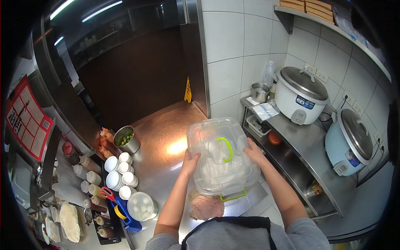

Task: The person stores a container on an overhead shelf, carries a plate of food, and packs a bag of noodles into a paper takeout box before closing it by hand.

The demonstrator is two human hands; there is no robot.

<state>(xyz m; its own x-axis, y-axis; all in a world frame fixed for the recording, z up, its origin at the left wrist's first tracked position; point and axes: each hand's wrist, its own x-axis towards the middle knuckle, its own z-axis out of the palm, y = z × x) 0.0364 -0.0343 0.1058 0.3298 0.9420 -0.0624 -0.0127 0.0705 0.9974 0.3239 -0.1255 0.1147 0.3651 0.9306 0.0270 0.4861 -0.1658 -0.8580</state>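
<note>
Between my two hands is a clear plastic storage box (208, 166) with a lid and bright green handles. My left hand (191, 162) grips its left side, with the thumb on the lid's edge. On the opposite side my right hand (254, 153) is closed around the rim. The box is over the right part of the steel counter (162, 166); whether it touches the counter I cannot tell. What is inside shows only as a pale blur. A crumpled pinkish-beige cloth (206, 207) lies on the counter below the box, close to my body.
Stacked white cups (114, 180), a round lidded tub (141, 206), a blue tape dispenser (128, 216) and a metal pot of green fruit (126, 139) line the counter's left side. Two rice cookers (302, 96) stand on a steel table (300, 141) at right. A shelf (333, 27) hangs above.
</note>
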